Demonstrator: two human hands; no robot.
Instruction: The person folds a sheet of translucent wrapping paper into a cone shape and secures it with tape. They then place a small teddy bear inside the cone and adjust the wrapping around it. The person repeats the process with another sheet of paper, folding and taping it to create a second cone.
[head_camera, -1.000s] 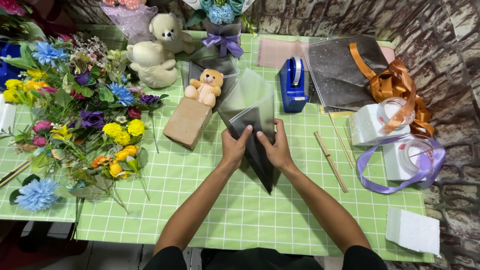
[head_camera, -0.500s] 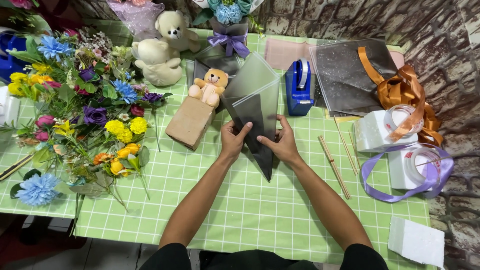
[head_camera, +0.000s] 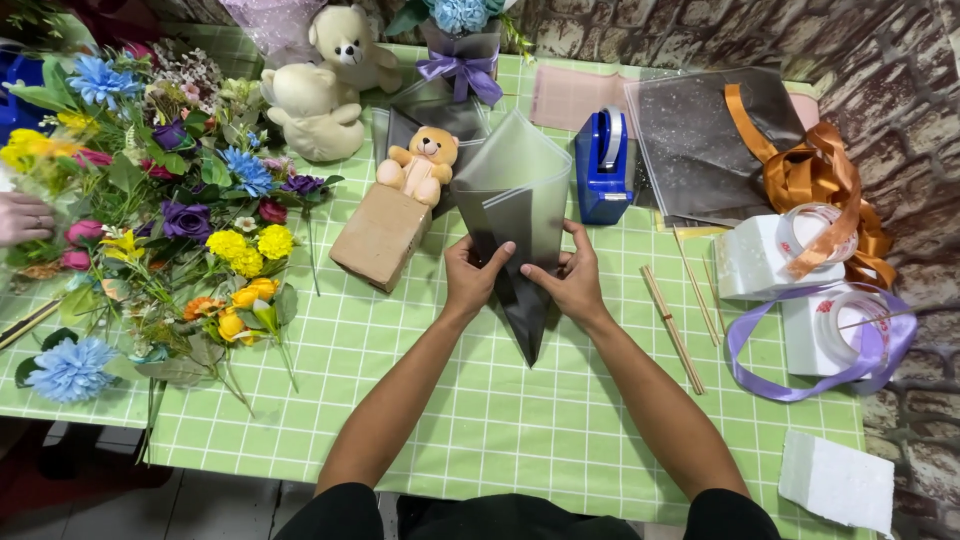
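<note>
A cone of dark grey translucent wrapping paper (head_camera: 518, 215) lies on the green checked tablecloth (head_camera: 450, 420), its point toward me. My left hand (head_camera: 470, 278) presses on the cone's left side with the thumb over the fold. My right hand (head_camera: 572, 278) holds the right edge of the same cone. Both hands rest on the paper just above its narrow tip.
A pile of artificial flowers (head_camera: 160, 220) covers the left. A small teddy bear (head_camera: 420, 165) sits on a brown box (head_camera: 380, 238); a larger cream bear (head_camera: 318, 100) lies behind. A blue tape dispenser (head_camera: 602, 175), wooden sticks (head_camera: 672, 325), ribbon rolls (head_camera: 830, 300), a foam block (head_camera: 835, 482) lie right. Another person's hand (head_camera: 25, 218) shows at the left edge.
The paper cone has been raised slightly and its open top now stands fuller. Both hands shifted a little up the cone, still gripping it.
</note>
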